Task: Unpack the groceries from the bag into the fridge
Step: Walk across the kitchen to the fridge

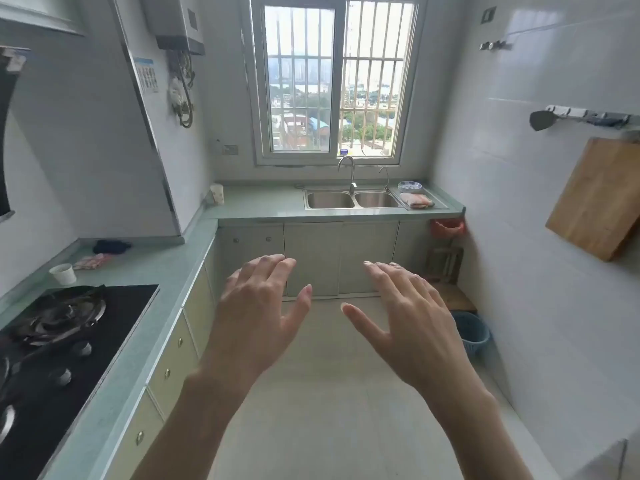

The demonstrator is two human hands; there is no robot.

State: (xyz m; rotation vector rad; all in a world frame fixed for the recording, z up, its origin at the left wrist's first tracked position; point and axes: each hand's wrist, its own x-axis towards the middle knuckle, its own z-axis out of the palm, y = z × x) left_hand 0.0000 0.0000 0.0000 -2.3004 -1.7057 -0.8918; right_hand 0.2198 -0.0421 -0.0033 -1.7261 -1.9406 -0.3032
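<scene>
Both grips spread and bare, left hand (258,313) and right hand (408,320); wall poster (147,75) writing unreadable

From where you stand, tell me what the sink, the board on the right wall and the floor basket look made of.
Sink: stainless steel by its brushed grey sheen. Board: wood, tan with visible grain, matte. Basket: probably blue plastic, with a woven-look lattice wall.

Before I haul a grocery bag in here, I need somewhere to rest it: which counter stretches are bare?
The back counter is bare between the paper cup in the corner and the double sink. The left counter is bare between the stove and the wall column. Right of the sink it is crowded with a bowl and a cloth.
</scene>
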